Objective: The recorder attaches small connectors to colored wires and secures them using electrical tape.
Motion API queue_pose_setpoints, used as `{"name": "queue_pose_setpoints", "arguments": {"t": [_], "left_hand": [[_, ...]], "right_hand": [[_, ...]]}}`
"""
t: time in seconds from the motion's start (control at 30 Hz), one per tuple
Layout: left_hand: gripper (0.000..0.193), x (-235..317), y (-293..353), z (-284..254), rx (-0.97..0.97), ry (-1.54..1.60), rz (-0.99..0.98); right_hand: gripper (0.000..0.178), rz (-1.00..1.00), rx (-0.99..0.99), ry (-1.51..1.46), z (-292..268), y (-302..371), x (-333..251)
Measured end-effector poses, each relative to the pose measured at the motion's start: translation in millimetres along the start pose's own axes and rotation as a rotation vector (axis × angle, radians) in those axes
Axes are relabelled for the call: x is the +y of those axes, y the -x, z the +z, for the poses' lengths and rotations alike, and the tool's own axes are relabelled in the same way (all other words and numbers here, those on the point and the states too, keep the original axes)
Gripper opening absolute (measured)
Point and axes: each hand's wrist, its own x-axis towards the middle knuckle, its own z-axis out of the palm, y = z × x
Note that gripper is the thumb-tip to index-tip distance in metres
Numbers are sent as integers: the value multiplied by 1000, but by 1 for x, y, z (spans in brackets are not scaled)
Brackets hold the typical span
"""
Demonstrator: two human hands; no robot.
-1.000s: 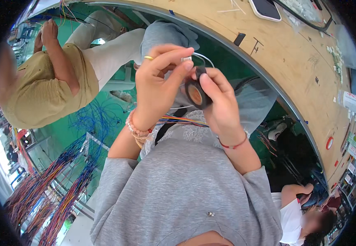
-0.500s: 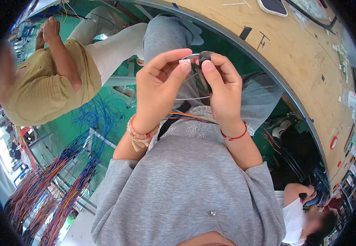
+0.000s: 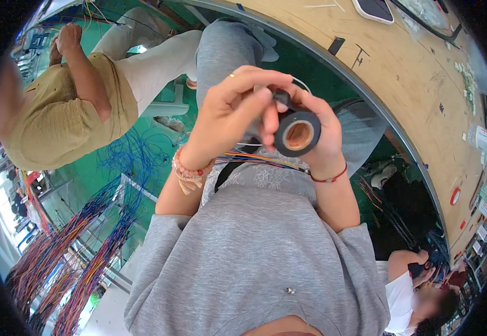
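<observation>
Facing right grip (image 3: pixel 328 137) closely: curled left grip (image 3: pixel 229 116).

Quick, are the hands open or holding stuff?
Left hand: curled inward; can't tell what's held.
Right hand: curled behind the black tape roll; grip hidden.

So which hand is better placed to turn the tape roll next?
Probably the right hand: the black tape roll seems to rest against it, while most of the left hand is farther away.
</observation>
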Motion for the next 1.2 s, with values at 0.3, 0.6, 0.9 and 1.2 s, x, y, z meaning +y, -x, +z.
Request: {"name": "queue_pose_setpoints", "arguments": {"t": [0.3,0.6,0.9,1.2], "left_hand": [[13,-12,-12,-12,-260,-243,452],[4,2,-4,2,-48,-396,385],[6,5,-2,6,58,-536,383],[4,10,-1,7,40,-555,318]], "right_hand": [[47,328,-85,-290,-4,7,-13],[43,261,137,167,-4,10,-9],[32,-117,-83,589,-16,11,-16],[16,-181,36,1041,-11,12,-21]]}}
